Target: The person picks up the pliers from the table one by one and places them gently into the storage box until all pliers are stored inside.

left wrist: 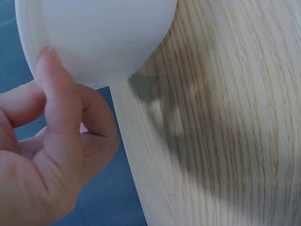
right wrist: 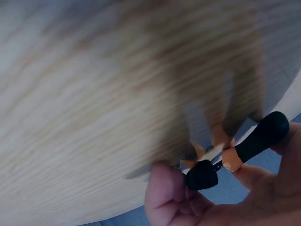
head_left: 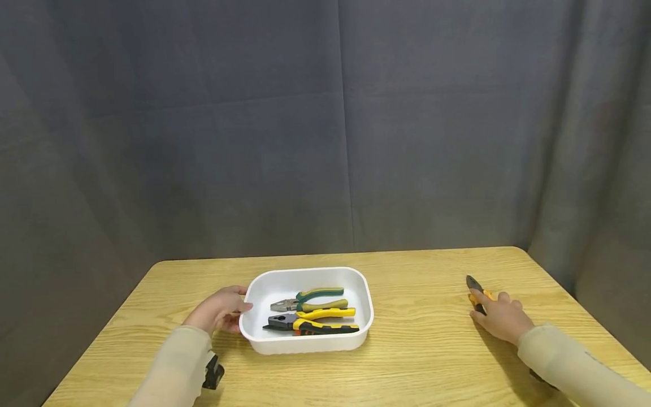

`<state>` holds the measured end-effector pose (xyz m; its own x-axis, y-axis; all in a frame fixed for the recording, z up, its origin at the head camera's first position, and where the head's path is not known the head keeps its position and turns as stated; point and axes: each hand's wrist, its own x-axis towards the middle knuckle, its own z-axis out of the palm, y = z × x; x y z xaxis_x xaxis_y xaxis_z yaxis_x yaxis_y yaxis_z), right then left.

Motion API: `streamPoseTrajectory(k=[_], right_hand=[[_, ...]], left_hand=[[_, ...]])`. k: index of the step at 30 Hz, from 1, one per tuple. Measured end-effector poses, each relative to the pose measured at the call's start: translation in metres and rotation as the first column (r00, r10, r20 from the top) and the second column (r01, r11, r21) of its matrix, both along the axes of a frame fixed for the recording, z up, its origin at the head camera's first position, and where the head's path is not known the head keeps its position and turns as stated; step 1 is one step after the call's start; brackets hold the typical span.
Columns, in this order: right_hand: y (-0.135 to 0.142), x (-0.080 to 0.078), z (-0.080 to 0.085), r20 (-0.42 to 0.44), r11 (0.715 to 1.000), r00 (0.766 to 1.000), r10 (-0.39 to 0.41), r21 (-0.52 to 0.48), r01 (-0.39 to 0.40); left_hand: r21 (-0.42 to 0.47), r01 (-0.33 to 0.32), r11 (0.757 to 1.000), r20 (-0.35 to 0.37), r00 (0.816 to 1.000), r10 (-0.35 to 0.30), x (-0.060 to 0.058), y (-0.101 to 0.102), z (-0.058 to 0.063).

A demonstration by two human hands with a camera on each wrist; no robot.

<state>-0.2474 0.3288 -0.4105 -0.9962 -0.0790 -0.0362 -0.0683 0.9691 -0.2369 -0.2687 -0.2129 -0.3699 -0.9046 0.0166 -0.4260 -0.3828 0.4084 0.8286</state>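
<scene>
A white tray stands left of the table's middle. My left hand grips its left end, and in the left wrist view the thumb lies over the rim with fingers curled below. Inside the tray are pliers with green and olive handles and pliers with yellow and black handles; something orange-red shows partly beneath the latter. Far to the right, my right hand holds orange and black pliers, dark jaws pointing away from me. The right wrist view shows fingers around their black-ended handles.
The light wooden table has rounded back corners. A dark grey curtain hangs behind it and along both sides. Bare wood lies between the tray and my right hand.
</scene>
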Motion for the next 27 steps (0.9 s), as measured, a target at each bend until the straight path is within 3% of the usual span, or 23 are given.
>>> streamPoseTrajectory(k=[10,23,27], right_hand=[[0.0010,-0.0029,-0.0035,-0.054,1.000,0.999,0.001,-0.022,-0.003],[0.0001,-0.0030,-0.0007,-0.156,1.000,0.988,0.000,0.030,0.005],[-0.0006,-0.0023,0.0049,-0.136,1.000,0.991,-0.013,-0.003,0.013]], left_hand=[[-0.016,-0.033,0.999,-0.004,0.999,0.033,0.0036,0.0059,0.0051],[-0.031,-0.041,0.999,-0.014,0.999,0.040,0.0072,0.0066,0.0065],[-0.038,-0.042,0.998,-0.018,0.999,0.041,0.0074,0.0053,0.0064]])
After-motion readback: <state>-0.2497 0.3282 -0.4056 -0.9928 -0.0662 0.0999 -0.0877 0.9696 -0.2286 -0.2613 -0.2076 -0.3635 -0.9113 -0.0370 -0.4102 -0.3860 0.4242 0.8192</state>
